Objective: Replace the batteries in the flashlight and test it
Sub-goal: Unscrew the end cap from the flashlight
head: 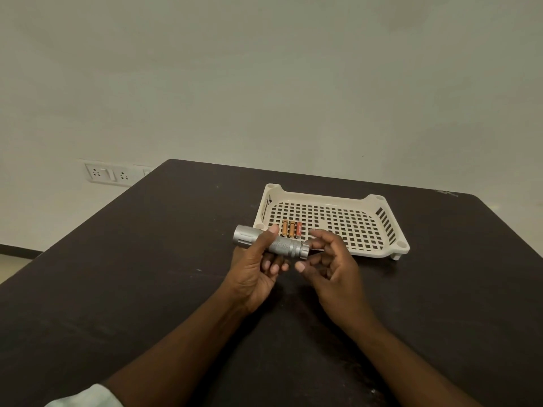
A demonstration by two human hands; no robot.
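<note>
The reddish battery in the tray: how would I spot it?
Find the cream perforated tray on the dark table. In its near left corner, three small batteries lie side by side. The reddish battery is the rightmost; its two neighbours are golden orange.

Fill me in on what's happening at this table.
A person is working on a silver flashlight over a dark table. The left hand grips its barrel, holding it roughly level with the wide head pointing left. The right hand is at the tail cap end, its fingers touching the cap. Three small batteries lie side by side in the near-left corner of a cream perforated tray just behind the hands.
</note>
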